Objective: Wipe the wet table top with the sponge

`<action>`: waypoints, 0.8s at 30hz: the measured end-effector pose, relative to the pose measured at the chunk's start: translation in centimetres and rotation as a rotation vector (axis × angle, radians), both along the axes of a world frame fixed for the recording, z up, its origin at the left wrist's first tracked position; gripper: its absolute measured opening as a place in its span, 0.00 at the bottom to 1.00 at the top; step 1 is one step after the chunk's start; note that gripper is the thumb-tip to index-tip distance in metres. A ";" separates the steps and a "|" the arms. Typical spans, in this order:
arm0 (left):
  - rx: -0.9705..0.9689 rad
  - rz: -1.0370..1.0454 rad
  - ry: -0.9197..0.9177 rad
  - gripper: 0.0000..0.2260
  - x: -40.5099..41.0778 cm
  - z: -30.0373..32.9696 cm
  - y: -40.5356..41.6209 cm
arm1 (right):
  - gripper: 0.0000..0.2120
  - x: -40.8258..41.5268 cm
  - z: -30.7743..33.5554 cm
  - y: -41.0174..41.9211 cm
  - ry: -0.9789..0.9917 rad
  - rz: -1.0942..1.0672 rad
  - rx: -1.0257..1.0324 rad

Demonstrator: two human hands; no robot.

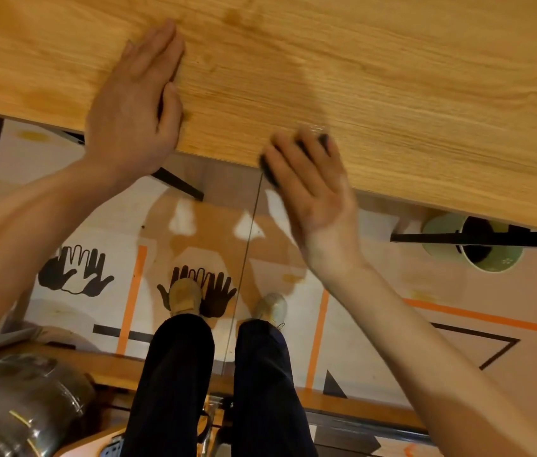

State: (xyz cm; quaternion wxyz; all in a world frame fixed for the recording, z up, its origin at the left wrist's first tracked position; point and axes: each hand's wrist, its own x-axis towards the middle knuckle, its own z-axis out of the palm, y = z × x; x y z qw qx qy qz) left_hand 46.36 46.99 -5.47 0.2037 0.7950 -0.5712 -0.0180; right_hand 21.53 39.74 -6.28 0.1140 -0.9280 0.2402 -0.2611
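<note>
A wooden table top (392,77) fills the upper part of the head view, with a faint wet smear near its middle. My left hand (135,107) lies flat on the table near its front edge, fingers straight and together. My right hand (310,189) is blurred with motion at the front edge and grips a dark sponge (268,169), which shows between the fingers and under the palm. Most of the sponge is hidden by the hand.
Below the table edge lies a patterned floor with orange lines and black hand prints. A green cup (478,252) stands on the floor at the right under a black table bar. My legs and shoes are at bottom centre. A shiny metal pot (20,404) sits bottom left.
</note>
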 end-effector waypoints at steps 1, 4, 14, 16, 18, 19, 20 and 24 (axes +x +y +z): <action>0.001 -0.002 -0.006 0.22 0.0 0.0 0.0 | 0.19 1.7 -0.2 0.6 0.007 0.007 -0.026; 0.009 0.006 -0.015 0.22 0.0 0.1 0.0 | 0.23 2.1 0.0 0.2 0.081 0.112 -0.049; 0.030 0.012 0.043 0.24 -0.3 0.5 0.1 | 0.18 -1.9 1.6 0.8 0.086 -0.225 0.178; 0.049 0.007 0.038 0.25 -0.2 0.7 0.0 | 0.18 2.3 1.3 2.1 0.072 -0.130 0.183; 0.074 -0.010 0.042 0.25 0.0 0.8 0.1 | 0.18 4.5 1.2 2.6 0.106 -0.017 0.163; 0.085 -0.026 0.059 0.25 0.2 0.8 0.1 | 0.19 4.6 1.2 2.3 0.136 0.029 0.136; 0.094 -0.051 0.085 0.25 0.5 0.9 0.2 | 0.19 4.1 1.3 1.9 0.167 0.059 0.100; 0.098 -0.179 0.127 0.25 3.0 1.3 1.8 | 0.20 -0.2 1.5 0.6 0.162 -0.013 0.050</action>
